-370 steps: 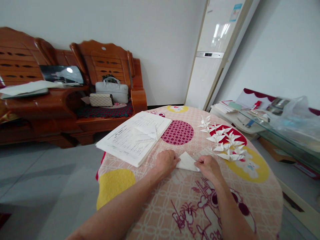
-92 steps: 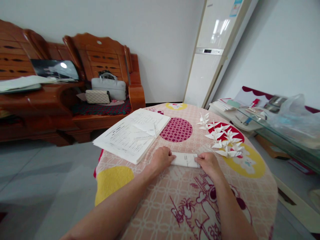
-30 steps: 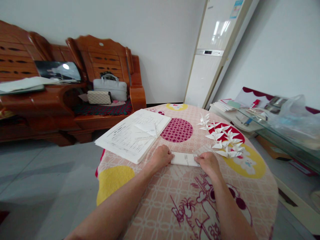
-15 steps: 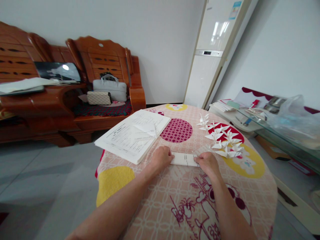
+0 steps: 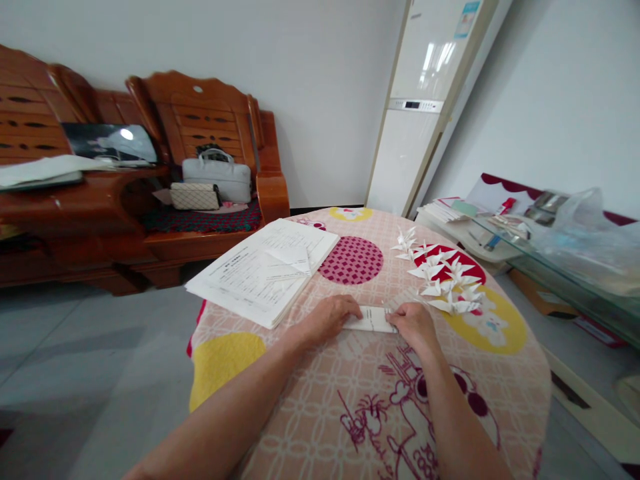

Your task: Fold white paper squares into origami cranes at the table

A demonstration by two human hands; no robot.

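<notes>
A folded paper strip [image 5: 374,319], white with a few printed characters, lies flat on the cloth-covered round table. My left hand [image 5: 334,315] rests over its left part, fingers bent together and pressed on the paper. At the right end, my right hand [image 5: 414,323] pinches the strip between thumb and fingers. Both hands hide the strip's ends. Several white paper cranes [image 5: 445,273] stand in a group beyond my right hand. To the left and farther back lies a stack of printed sheets [image 5: 245,287], with a loose folded piece of paper [image 5: 290,258] on top.
The patterned tablecloth [image 5: 310,413] hangs over the table's edge. A glass-topped stand [image 5: 565,267] with a plastic bag [image 5: 575,233] is at the right. Behind are a wooden bench [image 5: 210,107] with bags on it and a tall white air conditioner [image 5: 405,147].
My left hand has slid right along the strip from its left end, its fingers now covering more of the paper. My right hand keeps its place at the right end.
</notes>
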